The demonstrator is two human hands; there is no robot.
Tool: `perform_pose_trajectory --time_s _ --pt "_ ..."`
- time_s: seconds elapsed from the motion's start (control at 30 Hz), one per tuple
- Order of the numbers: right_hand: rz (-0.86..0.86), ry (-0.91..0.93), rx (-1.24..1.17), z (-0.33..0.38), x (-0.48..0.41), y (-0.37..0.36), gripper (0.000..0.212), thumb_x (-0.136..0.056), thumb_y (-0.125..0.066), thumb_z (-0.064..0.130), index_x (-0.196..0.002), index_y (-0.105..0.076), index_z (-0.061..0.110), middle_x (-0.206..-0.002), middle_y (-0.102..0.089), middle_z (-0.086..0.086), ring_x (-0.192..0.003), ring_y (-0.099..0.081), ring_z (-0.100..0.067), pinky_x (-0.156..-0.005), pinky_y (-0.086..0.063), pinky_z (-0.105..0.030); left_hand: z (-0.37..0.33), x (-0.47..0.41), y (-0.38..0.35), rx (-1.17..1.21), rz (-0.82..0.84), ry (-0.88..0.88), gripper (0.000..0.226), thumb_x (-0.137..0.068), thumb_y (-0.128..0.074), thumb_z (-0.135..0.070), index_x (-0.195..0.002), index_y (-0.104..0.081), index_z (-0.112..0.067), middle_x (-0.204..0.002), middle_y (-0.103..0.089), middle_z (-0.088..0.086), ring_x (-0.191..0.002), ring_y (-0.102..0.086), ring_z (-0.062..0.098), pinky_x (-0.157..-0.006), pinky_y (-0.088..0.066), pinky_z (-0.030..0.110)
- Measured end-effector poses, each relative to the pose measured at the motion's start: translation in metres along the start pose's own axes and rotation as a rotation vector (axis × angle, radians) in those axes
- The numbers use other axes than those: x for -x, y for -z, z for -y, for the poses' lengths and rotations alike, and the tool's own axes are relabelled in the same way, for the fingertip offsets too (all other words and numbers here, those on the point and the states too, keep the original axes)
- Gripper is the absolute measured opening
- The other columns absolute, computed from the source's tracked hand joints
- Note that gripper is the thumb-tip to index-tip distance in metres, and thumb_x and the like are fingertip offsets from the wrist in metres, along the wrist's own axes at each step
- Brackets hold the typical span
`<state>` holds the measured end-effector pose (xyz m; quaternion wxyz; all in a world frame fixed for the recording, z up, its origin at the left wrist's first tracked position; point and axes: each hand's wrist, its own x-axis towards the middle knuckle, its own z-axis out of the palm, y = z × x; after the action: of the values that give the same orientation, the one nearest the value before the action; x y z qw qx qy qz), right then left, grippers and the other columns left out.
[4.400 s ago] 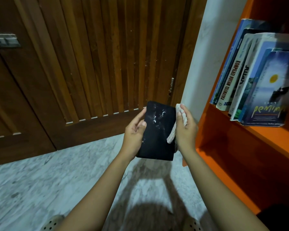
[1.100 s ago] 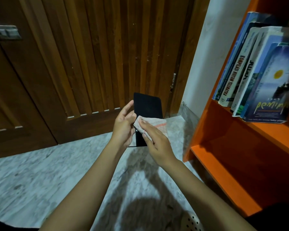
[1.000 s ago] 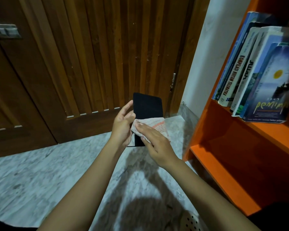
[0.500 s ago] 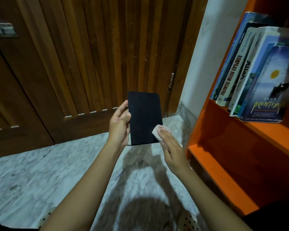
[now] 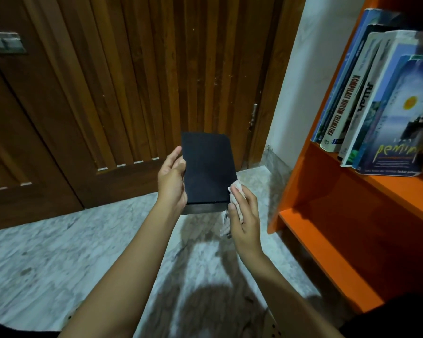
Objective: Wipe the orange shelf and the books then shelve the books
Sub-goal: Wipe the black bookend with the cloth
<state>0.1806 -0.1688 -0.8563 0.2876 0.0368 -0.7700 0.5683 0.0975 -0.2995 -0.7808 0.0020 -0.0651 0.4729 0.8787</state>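
The left hand [image 5: 172,178] gripped the black book's [image 5: 208,170] left edge; the right hand [image 5: 243,212] clutched a cloth [image 5: 235,193] against its near right corner. To the right stood the orange shelf [image 5: 327,247], with books [image 5: 381,106] on its upper board.

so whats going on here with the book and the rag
A person is wiping a black book in front of the orange shelf. The left hand grips the book by its left edge and holds it up over the marble floor. The right hand holds a crumpled cloth against the book's lower right corner. A row of books leans on the shelf's upper board; the black one is not yet shelved.
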Motion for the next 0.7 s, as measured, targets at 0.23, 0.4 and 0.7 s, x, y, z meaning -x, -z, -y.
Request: perform_pose_trajectory --time_s 0.23,0.4,0.7 --pt "-0.012 0.015 0.099 -0.008 -0.005 0.001 0.046 -0.082 -0.069 0.005 -0.121 -0.055 0.025 -0.122 -0.040 0.010 -0.119 -0.035 0.016 -0.096 -0.030 0.000 -0.003 -0.004 -0.005 -0.104 0.027 0.051 0.042 -0.095 -0.045 -0.001 -0.135 -0.046 -0.015 -0.122 -0.062 0.011 -0.102 -0.064 0.022 -0.087 -0.053 0.035" --pt "-0.023 -0.048 0.105 -0.006 -0.015 0.003 0.042 -0.080 -0.071 0.006 -0.117 -0.062 0.023 -0.118 -0.046 0.004 -0.112 -0.038 0.020 -0.093 -0.030 0.001 -0.001 -0.002 -0.004 -0.290 0.110 0.067 0.043 -0.100 -0.039 -0.010 -0.142 -0.038 -0.019 -0.129 -0.058 0.006 -0.097 -0.063 0.016 -0.080 -0.055 0.032" --pt "0.039 -0.180 0.109 0.002 -0.055 0.025 0.033 -0.081 -0.071 0.015 -0.113 -0.065 0.022 -0.110 -0.058 0.009 -0.103 -0.053 -0.002 -0.083 -0.037 0.002 0.011 0.020 0.014 -0.700 0.386 -0.050 0.048 -0.097 -0.045 -0.029 -0.144 -0.035 -0.024 -0.145 -0.043 0.002 -0.130 -0.044 0.017 -0.109 -0.038 0.036"
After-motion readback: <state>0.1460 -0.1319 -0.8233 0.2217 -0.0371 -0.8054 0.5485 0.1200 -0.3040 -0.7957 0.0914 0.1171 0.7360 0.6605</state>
